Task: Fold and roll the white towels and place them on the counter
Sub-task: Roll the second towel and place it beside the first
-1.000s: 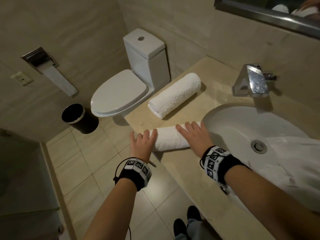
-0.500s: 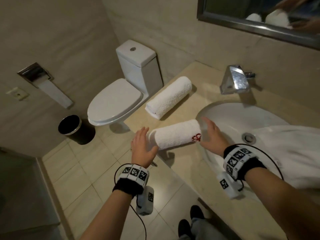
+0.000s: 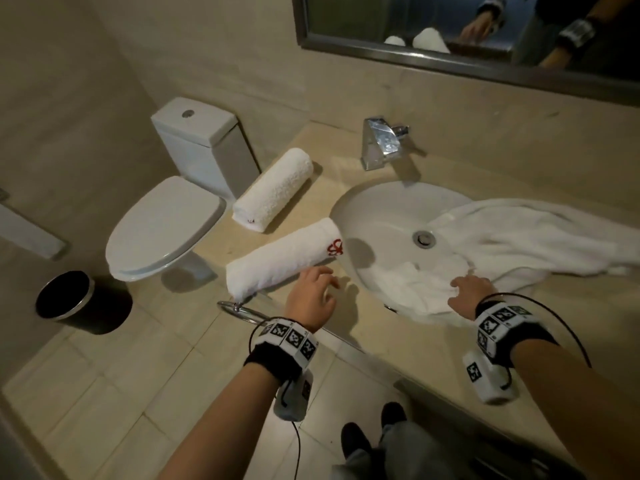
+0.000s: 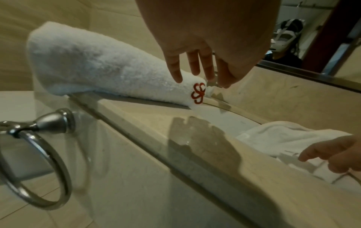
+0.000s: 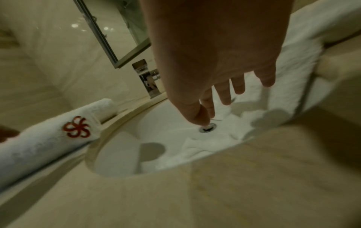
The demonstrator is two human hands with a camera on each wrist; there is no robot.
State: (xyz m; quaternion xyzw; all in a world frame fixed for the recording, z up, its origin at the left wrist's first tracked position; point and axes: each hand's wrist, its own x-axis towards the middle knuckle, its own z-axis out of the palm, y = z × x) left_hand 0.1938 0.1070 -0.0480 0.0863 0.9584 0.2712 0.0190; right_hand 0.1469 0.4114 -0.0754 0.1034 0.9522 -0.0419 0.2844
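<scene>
We see two rolled white towels lying on the beige stone bench, side by side with a gap between them and both slanted the same way. The near rolled towel is a thick, fluffy cylinder with a red embroidered logo at the end nearest the sink; its other end juts a little past the bench's front edge, above a metal towel ring. The far rolled towel lies toward the wall, beside the toilet.

A loose white towel sprawls unfolded, part crumpled in the sink basin and part spread over the bench to the right.

Our left hand hovers just beside the near roll, fingers relaxed and spread, holding nothing. Our right hand reaches down onto the crumpled cloth at the sink's front rim, fingers extended; we cannot tell whether it grips the fabric.
</scene>
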